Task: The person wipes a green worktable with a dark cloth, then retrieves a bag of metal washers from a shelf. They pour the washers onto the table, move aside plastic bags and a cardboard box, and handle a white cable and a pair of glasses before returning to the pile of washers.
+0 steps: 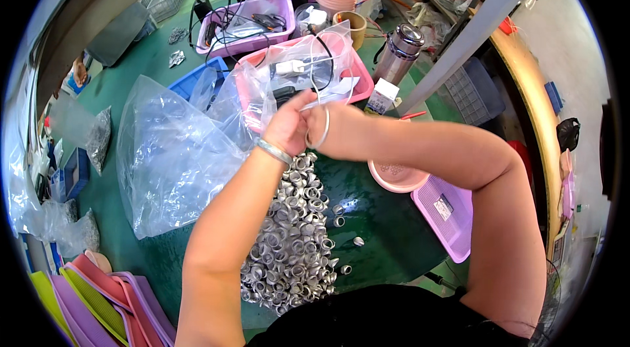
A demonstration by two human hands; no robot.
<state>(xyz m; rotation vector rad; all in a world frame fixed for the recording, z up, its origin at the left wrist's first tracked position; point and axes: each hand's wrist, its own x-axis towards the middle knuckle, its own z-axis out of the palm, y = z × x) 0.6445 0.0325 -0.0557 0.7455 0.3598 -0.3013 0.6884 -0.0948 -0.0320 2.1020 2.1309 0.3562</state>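
Both hands meet above the far end of a heap of small silvery metal ring-shaped parts (292, 235) on the green table. My left hand (289, 125), with a bangle at its wrist, is closed, its fingers curled up against the right. My right hand (338, 129) is blurred and its fingers are mostly hidden. A pale loop (326, 127) shows against it; whether bangle or cord I cannot tell. Anything between the fingers is hidden. Just beyond the hands stands a pink basket (362, 84) with clear plastic, a white plug and cables in it.
A large clear plastic bag (177, 157) lies left of the heap. At the right are a pink bowl (400, 176), a purple tray (453, 229) and a steel flask (400, 52). A purple basket (289, 16) stands behind; stacked coloured trays (98, 294) sit near left.
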